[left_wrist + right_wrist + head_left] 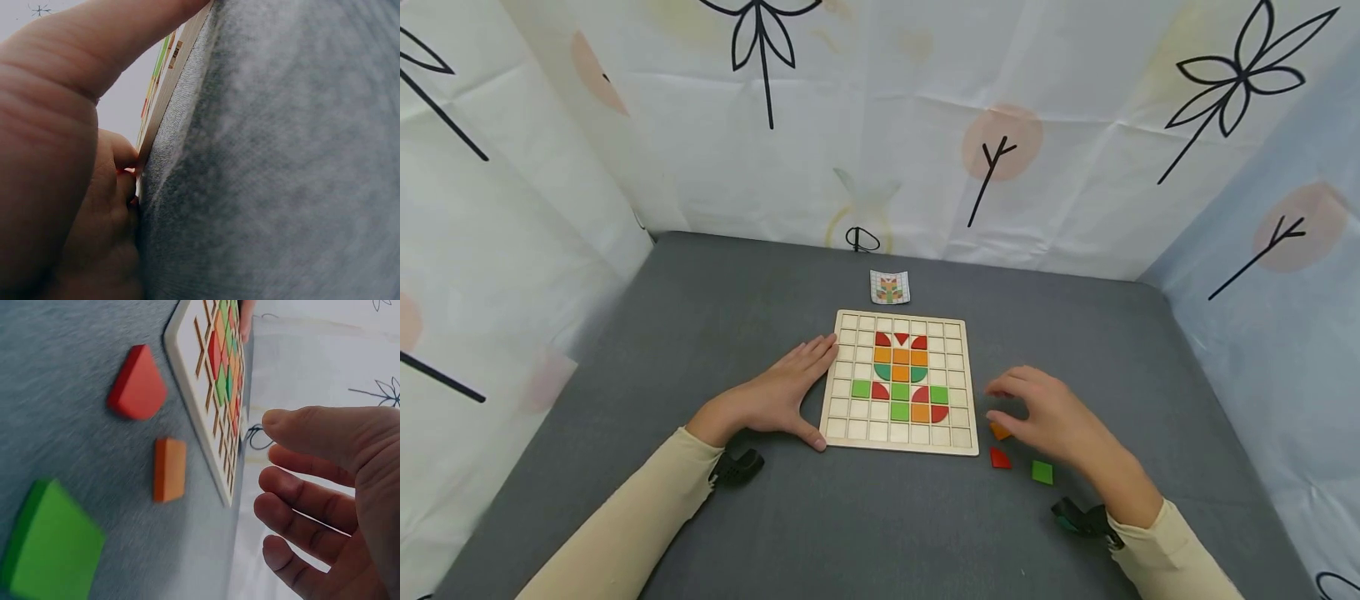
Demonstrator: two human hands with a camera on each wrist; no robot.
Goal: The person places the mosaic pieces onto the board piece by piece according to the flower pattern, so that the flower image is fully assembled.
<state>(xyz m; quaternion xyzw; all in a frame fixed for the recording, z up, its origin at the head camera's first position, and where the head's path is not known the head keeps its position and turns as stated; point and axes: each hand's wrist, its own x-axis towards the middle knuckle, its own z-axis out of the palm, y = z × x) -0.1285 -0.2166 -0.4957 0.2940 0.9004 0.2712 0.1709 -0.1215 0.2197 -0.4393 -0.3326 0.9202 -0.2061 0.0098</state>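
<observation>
A square wooden grid board [865, 429] lies on the grey table, with red, orange, green and teal tiles set in its middle cells. My left hand [778, 392] rests against the board's left edge, thumb at the near corner and fingers toward the upper side. Over the loose tiles right of the board hovers my right hand [1048, 412], its fingers loosely bent and holding nothing. Below it lie an orange tile [170, 470], a red quarter-round tile [140, 384] and a green square tile [56, 544]. In the head view the right hand partly hides the orange tile.
A small pattern card [890, 287] with a coloured grid figure lies just beyond the board's far edge. The grey table [737, 283] is bordered at the back and sides by white cloth [910, 125] printed with plants.
</observation>
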